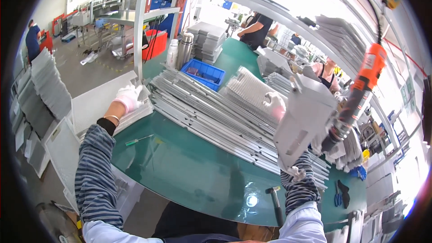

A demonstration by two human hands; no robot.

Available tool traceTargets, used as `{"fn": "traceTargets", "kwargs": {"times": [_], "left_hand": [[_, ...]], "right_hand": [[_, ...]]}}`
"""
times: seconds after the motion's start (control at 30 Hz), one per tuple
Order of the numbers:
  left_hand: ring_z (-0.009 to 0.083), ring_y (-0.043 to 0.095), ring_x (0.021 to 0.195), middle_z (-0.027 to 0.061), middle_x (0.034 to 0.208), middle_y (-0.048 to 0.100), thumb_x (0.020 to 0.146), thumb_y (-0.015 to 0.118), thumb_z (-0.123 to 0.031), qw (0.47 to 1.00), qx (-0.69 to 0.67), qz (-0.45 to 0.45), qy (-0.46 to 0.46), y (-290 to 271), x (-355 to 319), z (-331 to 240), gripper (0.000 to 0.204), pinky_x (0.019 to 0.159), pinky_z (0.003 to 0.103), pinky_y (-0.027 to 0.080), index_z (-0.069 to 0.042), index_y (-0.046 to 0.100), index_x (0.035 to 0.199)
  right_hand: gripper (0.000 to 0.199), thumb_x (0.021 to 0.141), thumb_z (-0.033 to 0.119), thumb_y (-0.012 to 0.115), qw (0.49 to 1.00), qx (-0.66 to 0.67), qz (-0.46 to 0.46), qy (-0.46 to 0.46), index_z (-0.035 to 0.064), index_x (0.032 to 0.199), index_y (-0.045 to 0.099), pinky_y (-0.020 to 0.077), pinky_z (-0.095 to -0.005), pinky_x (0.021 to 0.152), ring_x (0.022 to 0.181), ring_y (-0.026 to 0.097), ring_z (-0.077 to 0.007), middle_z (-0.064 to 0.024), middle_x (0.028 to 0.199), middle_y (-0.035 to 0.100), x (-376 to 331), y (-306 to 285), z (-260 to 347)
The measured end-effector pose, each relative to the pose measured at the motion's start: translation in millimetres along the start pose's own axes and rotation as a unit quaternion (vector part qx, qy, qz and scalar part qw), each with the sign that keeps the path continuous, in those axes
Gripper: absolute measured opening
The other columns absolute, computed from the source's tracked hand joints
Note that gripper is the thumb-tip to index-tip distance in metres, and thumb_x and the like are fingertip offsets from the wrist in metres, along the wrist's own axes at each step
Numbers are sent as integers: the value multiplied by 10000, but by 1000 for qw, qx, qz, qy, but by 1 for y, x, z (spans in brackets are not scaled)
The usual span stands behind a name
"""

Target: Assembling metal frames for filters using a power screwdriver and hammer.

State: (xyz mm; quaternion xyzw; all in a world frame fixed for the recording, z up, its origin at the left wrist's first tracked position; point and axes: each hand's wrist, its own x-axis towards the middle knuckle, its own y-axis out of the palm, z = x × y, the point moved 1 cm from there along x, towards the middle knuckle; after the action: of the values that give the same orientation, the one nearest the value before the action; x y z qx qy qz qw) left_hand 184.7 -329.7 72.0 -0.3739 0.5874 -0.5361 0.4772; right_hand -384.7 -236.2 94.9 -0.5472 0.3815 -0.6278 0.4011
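My left hand (128, 98), in a white and pink glove, grips the right end of a pale perforated panel (96, 100) at the table's left side. More mesh-like sheet lies under that hand. My right hand (275, 105), gloved as well, is over the right end of a stack of pale ridged metal pieces (249, 89). Its thumb and fingers are apart, with nothing visible between them. A light grey metal housing (302, 119) is in front of my right forearm and hides part of it. Long grey metal strips (211, 116) lie in a bundle between my hands.
An orange power screwdriver (365, 74) hangs at the right. On the green table (180, 159) lie a small screwdriver (138, 140), a hammer (275, 202) and scissors (338, 194). A blue bin (202, 74) and bottles stand behind the strips. People work farther back.
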Motion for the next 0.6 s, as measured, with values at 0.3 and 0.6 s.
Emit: {"fn": "traceTargets", "kwargs": {"times": [0.3, 0.6], "left_hand": [[372, 401, 1339, 203, 1391, 474, 822, 647, -481, 998, 43, -34, 6, -9, 17, 0, 761, 1085, 439, 363, -81, 409, 1424], [357, 357, 1373, 176, 1447, 418, 869, 612, -436, 998, 5, -51, 36, -3, 32, -14, 712, 1110, 466, 315, -73, 379, 1435]], "right_hand": [[777, 722, 401, 784, 983, -28, 145, 107, 94, 1371, 486, 401, -404, 1049, 1247, 482, -367, -220, 1319, 499, 30, 44, -22], [301, 902, 102, 524, 981, 6, -143, -128, 2, 1183, 567, 504, -425, 776, 900, 664, -359, -200, 977, 662, 47, 38, -78]]}}
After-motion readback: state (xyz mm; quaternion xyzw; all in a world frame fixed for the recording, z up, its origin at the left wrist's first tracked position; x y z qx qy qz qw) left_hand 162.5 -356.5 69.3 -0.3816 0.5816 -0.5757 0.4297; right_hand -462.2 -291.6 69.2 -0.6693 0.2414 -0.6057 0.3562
